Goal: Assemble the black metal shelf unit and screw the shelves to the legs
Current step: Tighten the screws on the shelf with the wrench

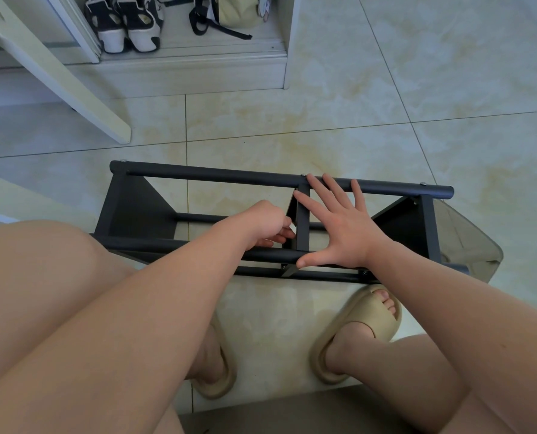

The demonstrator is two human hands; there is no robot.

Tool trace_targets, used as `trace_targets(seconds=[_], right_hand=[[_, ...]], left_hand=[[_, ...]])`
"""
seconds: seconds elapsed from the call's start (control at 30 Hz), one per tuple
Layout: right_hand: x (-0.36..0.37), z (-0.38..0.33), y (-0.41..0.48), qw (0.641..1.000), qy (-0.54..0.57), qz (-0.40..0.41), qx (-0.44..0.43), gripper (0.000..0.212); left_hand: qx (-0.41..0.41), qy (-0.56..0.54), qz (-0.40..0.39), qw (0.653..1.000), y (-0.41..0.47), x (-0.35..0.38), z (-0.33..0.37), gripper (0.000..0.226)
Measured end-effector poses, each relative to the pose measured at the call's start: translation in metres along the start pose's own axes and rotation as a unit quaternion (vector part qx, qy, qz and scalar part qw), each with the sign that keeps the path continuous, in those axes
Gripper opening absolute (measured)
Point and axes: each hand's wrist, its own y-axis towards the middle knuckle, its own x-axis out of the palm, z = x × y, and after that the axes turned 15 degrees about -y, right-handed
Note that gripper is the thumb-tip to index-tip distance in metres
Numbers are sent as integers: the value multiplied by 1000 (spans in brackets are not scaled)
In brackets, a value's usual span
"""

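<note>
One black shelf unit (three shelves, on its side) lies on the floor at frame centre. Right grip, fully spread, rests across two legs. Left grip curls beside the middle shelf; contents indeterminable.

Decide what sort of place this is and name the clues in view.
Probably a home, perhaps near the entrance: sneakers sit in a low white cabinet, the floor is glossy tile, and the person wears slippers.

Bare arms and knees. Chunky tan left slipper and right slipper, soft and rounded. Toes peeking from the right one
</note>
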Motion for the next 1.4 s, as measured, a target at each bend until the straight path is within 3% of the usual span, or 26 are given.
trace_targets(seconds=[0.3, 1.4], right_hand=[[1, 0, 0, 1000, -2, 1, 2, 128], [-2, -1, 0, 1000, 0, -10, 5, 127]], left_hand=[[62, 105, -50, 991, 1, -9, -1, 21], [69, 317, -104, 940, -1, -23, -3, 25]])
